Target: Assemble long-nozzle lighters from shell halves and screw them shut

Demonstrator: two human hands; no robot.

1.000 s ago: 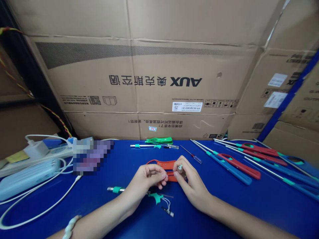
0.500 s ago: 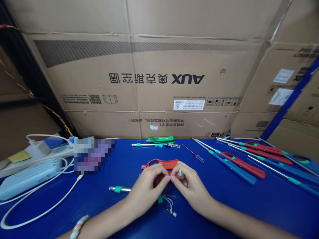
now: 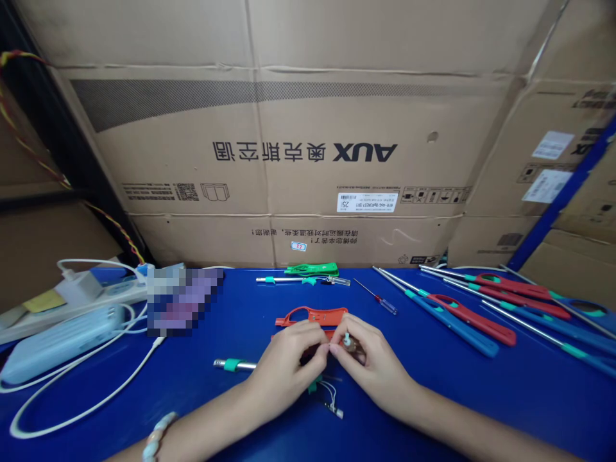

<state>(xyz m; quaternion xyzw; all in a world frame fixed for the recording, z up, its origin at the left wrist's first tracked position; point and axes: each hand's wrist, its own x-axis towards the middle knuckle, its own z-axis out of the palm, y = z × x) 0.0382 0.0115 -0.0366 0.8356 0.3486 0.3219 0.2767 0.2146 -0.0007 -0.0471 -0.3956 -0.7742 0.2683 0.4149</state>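
My left hand (image 3: 293,359) and my right hand (image 3: 370,359) meet at the fingertips above the table's middle. Curled in my right hand is a small brown translucent lighter tank (image 3: 355,347) with a pale green top. My left thumb and forefinger pinch at the meeting point; whatever they grip is too small to make out. Just behind my hands lies an orange-red lighter casing half (image 3: 332,316), with a second red piece partly hidden under them. A metal lighter tube (image 3: 249,366) with a green collar runs under my left hand, and white wires (image 3: 332,389) emerge beyond it.
At the back are a green casing (image 3: 312,269) and another metal tube (image 3: 289,280). A screwdriver (image 3: 385,305) lies right of them. Several red and blue long lighters (image 3: 462,319) spread across the right. A power bank (image 3: 62,340), cables and a power strip (image 3: 29,321) occupy the left.
My hands stay pinched together in nearly the same place. The whole view has shifted slightly, and the brown tank shows a little more in my right hand.
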